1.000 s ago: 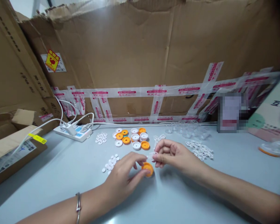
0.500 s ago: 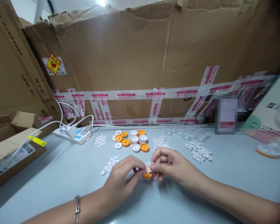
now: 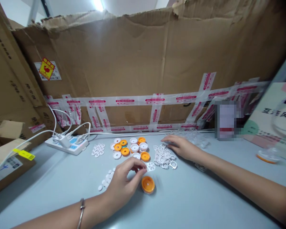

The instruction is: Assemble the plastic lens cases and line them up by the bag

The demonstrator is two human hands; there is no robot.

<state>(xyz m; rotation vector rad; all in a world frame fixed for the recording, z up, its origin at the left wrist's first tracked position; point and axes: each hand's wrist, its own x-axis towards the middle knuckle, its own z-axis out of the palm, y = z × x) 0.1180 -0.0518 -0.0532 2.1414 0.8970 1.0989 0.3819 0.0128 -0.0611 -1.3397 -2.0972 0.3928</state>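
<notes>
Between the thumb and fingers of my left hand is a flat white plastic piece with cutouts. Just below it, an orange round cup sits on the table with its hollow side up. My right hand reaches to the back, its fingers stretched out beside a heap of white openwork pieces. Clear plastic parts lie behind and right of that hand, and I see nothing held in it. Small white round pieces lie partly hidden behind my left hand.
Orange and white round cups stand grouped at the back middle. Small white parts lie left of them. A power strip with plugged cables is at the back left. A clear and orange assembled piece rests far right. Cardboard walls the back.
My right hand has left the white piece and moved back and right to the heaps. My left hand keeps the piece, now away from the orange cup, which is exposed.
</notes>
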